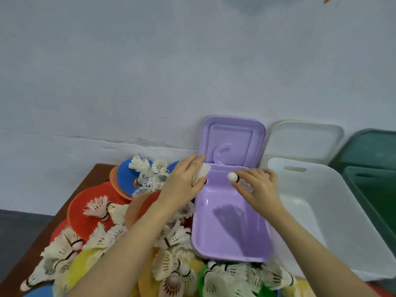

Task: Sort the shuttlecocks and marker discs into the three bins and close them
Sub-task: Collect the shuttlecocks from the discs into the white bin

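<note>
Three open bins stand in a row: a purple bin [230, 251], a white bin [334, 215] and a green bin [372, 189], with their lids tipped back against the wall. My left hand [182, 183] holds a white shuttlecock [201, 171] at the purple bin's left rim. My right hand [258, 187] pinches another shuttlecock [234, 177] over the purple bin, cork pointing left. A heap of white shuttlecocks [102, 211] and marker discs in red [85, 202], blue [126, 179], yellow and green covers the table to the left and front.
The brown table [94, 174] ends at the left, with dark floor beyond. A pale wall [150, 71] rises right behind the bins. The purple lid [231, 140] stands upright behind my hands.
</note>
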Demonstrator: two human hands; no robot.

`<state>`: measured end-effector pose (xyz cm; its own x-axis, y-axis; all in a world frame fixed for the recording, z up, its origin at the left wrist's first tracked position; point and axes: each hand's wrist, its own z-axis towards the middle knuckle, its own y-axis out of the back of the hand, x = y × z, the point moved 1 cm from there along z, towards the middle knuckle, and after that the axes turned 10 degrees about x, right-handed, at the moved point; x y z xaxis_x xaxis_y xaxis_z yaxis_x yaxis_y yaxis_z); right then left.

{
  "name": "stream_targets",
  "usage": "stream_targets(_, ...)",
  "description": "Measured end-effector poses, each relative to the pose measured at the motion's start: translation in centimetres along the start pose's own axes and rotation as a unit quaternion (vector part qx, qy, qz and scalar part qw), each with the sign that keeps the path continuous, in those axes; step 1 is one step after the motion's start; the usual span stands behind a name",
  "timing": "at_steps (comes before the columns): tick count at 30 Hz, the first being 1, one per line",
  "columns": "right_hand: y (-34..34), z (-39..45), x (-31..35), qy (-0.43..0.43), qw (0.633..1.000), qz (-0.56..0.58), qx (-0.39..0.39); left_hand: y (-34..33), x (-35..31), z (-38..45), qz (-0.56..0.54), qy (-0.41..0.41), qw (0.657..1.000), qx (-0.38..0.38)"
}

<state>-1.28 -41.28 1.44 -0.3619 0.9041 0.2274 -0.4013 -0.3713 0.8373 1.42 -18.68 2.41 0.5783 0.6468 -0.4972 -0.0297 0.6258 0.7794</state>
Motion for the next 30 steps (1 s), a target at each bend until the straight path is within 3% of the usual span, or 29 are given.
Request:
stream_targets(9,8.8,-5.5,-12.5,-0.078,0.994,-0.076,-0.012,-8.5,-14.2,7.1,-0.100,-0.041,0.994,-0.025)
stream_targets(13,10.0,-7.8,-15.4,-0.130,0.986,-0.097,0.026,-12.4,-17.1,8.5,-0.084,-0.028,0.994,0.062)
stream_targets(15,10.0,-8.7,-16.2,-0.141,0.984,-0.101,0.049,-13.8,-17.5,8.8,-0.021,-0.006,0.995,0.101)
stream_targets(19,9.6,-9.3,-16.0,-0.128,0.986,-0.068,0.080,-13.8,-17.3,7.8,0.060,-0.027,0.993,0.101)
stream_targets(23,8.2,-8.6,-13.7,-0.096,0.988,-0.029,0.115,-11.9,-15.1,5.5,0.094,-0.021,0.990,0.102)
stream_targets(30,4.7,-4.0,-7.8,-0.036,0.986,0.018,0.162,-8.3,-8.1,2.0,0.113,0.064,0.984,0.122)
